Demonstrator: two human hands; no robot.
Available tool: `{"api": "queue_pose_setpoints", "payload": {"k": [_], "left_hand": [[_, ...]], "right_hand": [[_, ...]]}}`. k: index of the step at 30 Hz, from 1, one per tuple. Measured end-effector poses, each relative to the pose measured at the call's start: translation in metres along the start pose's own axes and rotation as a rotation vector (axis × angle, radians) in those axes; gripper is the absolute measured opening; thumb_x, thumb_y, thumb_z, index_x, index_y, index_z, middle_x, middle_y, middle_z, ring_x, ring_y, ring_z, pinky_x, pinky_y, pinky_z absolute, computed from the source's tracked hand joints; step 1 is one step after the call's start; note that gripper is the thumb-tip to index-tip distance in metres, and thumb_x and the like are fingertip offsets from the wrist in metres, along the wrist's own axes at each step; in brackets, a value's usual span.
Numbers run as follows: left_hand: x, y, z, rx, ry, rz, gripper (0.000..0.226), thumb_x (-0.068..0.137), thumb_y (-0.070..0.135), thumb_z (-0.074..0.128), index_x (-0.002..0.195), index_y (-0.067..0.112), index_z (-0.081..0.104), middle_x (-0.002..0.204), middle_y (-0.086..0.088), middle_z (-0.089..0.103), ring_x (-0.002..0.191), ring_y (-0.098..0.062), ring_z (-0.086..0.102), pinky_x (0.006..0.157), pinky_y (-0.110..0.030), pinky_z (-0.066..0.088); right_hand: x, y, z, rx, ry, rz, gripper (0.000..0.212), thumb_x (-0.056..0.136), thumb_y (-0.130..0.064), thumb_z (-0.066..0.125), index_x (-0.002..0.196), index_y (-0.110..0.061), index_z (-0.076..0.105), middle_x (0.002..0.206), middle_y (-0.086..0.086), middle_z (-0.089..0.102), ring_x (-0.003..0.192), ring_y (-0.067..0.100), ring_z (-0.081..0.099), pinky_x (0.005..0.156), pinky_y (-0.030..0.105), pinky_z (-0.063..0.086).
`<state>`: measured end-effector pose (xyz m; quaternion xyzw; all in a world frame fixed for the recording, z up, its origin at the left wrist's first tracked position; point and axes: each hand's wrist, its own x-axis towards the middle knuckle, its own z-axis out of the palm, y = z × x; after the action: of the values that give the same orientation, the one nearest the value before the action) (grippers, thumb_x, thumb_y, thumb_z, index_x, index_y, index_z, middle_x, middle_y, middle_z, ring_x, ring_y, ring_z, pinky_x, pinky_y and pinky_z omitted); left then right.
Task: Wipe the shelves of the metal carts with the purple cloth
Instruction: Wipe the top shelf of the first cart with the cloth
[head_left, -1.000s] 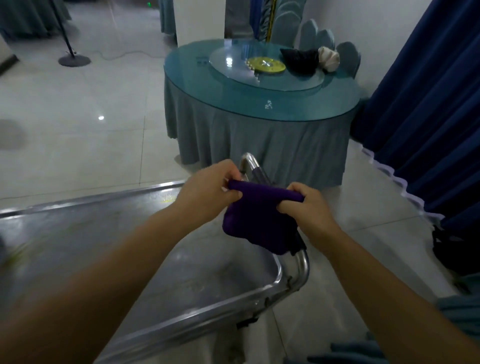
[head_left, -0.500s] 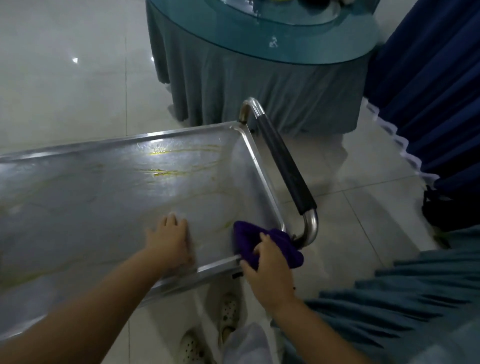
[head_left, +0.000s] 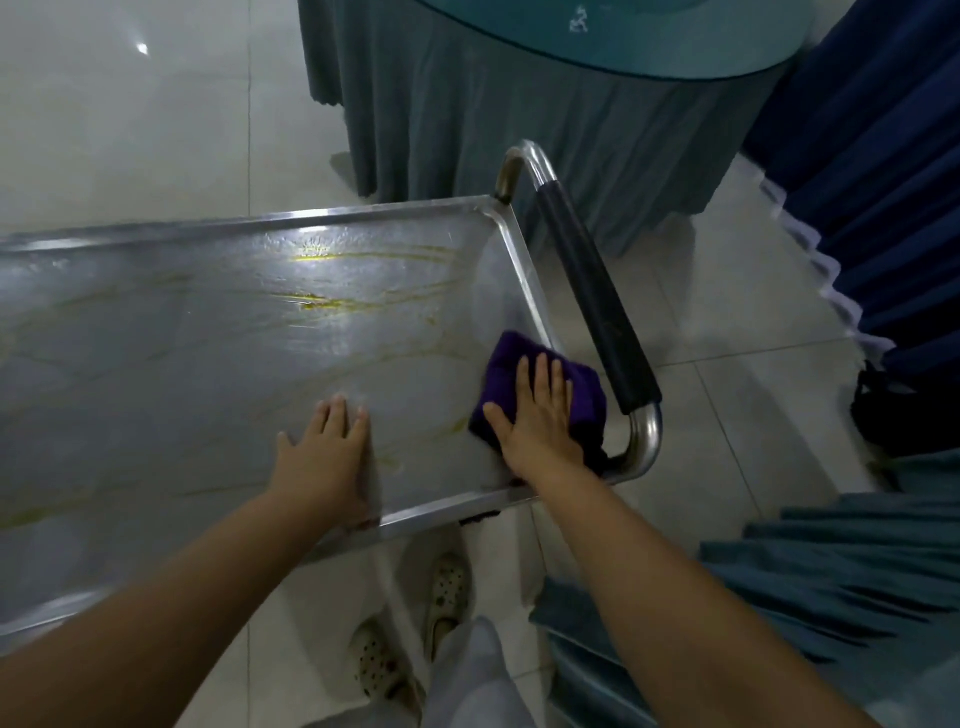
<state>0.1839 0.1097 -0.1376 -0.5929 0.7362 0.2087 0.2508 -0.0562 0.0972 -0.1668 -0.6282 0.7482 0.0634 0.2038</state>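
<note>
The flat stainless-steel top shelf of the metal cart (head_left: 208, 332) fills the left and centre of the frame, with raised rims and yellowish streaks (head_left: 363, 260) across its surface. The crumpled purple cloth (head_left: 587, 395) lies in the shelf's lower right corner, its far edge draped against the right rim. The right hand (head_left: 537, 415) lies flat on the cloth, fingers straight and slightly spread, palm pressing down; it does not pinch the fabric. The left hand (head_left: 324, 457) rests flat on the bare shelf near the lower rim, left of the cloth and apart from it, fingers extended and close together. The chrome tube handle with a black grip sleeve (head_left: 597, 306) runs just outside the right rim. 2 pale perforated clogs (head_left: 447, 592) stand on the white tiled floor (head_left: 130, 130) at lower centre. A round table draped in grey-teal fabric (head_left: 519, 104) occupies the upper centre, and a dark blue curtain (head_left: 883, 156) the upper right.
</note>
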Motion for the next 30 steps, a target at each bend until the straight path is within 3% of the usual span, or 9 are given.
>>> {"api": "queue_pose_setpoints", "payload": {"k": [5, 11, 15, 18, 20, 24, 30], "left_hand": [[0.004, -0.003, 0.005, -0.01, 0.005, 0.001, 0.116, 0.073, 0.049, 0.072, 0.151, 0.021, -0.009, 0.158, -0.009, -0.018, 0.146, -0.025, -0.01, 0.114, -0.053, 0.018], [0.001, 0.0, 0.002, -0.012, 0.003, 0.008, 0.115, 0.075, 0.048, 0.072, 0.151, 0.02, -0.009, 0.158, -0.009, -0.018, 0.146, -0.026, -0.009, 0.113, -0.053, 0.019], [-0.001, 0.0, 0.001, -0.036, 0.0, 0.017, 0.114, 0.075, 0.046, 0.071, 0.151, 0.019, -0.009, 0.158, -0.01, -0.018, 0.146, -0.027, -0.01, 0.113, -0.055, 0.018], [-0.003, 0.001, 0.002, -0.042, 0.001, 0.02, 0.112, 0.077, 0.046, 0.07, 0.152, 0.019, -0.009, 0.157, -0.01, -0.018, 0.146, -0.027, -0.01, 0.113, -0.055, 0.017], [-0.002, 0.0, 0.002, -0.047, -0.001, 0.013, 0.112, 0.078, 0.047, 0.069, 0.152, 0.019, -0.01, 0.157, -0.01, -0.02, 0.146, -0.026, -0.011, 0.114, -0.055, 0.015], [0.001, -0.003, 0.001, -0.046, -0.015, 0.011, 0.114, 0.077, 0.05, 0.069, 0.151, 0.021, -0.013, 0.156, -0.009, -0.022, 0.145, -0.026, -0.014, 0.116, -0.053, 0.013], [0.003, -0.003, -0.002, -0.06, -0.042, -0.008, 0.117, 0.077, 0.052, 0.069, 0.149, 0.022, -0.019, 0.155, -0.008, -0.026, 0.144, -0.025, -0.018, 0.117, -0.051, 0.007]], "right_hand": [[0.046, -0.009, -0.011, -0.003, 0.04, -0.071, 0.074, 0.1, -0.054, 0.025, 0.153, -0.019, -0.013, 0.159, 0.008, -0.023, 0.144, 0.024, -0.026, 0.116, 0.041, -0.02], [-0.046, -0.008, 0.013, 0.045, -0.08, -0.023, 0.078, 0.098, -0.058, 0.023, 0.15, -0.022, -0.021, 0.153, 0.001, -0.034, 0.141, 0.02, -0.032, 0.114, 0.041, -0.021], [-0.114, -0.016, 0.026, -0.024, -0.11, 0.012, 0.084, 0.076, -0.074, -0.008, 0.141, -0.023, -0.027, 0.149, -0.001, -0.032, 0.135, 0.015, -0.032, 0.112, 0.036, -0.02], [-0.12, -0.016, 0.03, -0.059, -0.08, 0.037, 0.085, 0.073, -0.066, -0.018, 0.146, -0.021, -0.021, 0.159, 0.003, -0.019, 0.142, 0.017, -0.025, 0.112, 0.035, -0.017], [-0.103, -0.012, 0.026, -0.068, -0.034, 0.046, 0.082, 0.083, -0.065, -0.01, 0.153, -0.021, -0.01, 0.162, 0.004, -0.01, 0.148, 0.021, -0.013, 0.114, 0.036, -0.012], [-0.041, 0.0, 0.009, -0.073, 0.02, 0.071, 0.072, 0.097, -0.058, 0.026, 0.154, -0.022, 0.001, 0.162, 0.005, 0.0, 0.148, 0.027, 0.002, 0.118, 0.042, 0.0], [0.069, -0.024, -0.026, -0.121, 0.107, -0.016, 0.076, 0.097, -0.058, 0.026, 0.154, -0.017, -0.002, 0.162, 0.009, -0.004, 0.148, 0.027, -0.006, 0.118, 0.042, -0.003]]}}
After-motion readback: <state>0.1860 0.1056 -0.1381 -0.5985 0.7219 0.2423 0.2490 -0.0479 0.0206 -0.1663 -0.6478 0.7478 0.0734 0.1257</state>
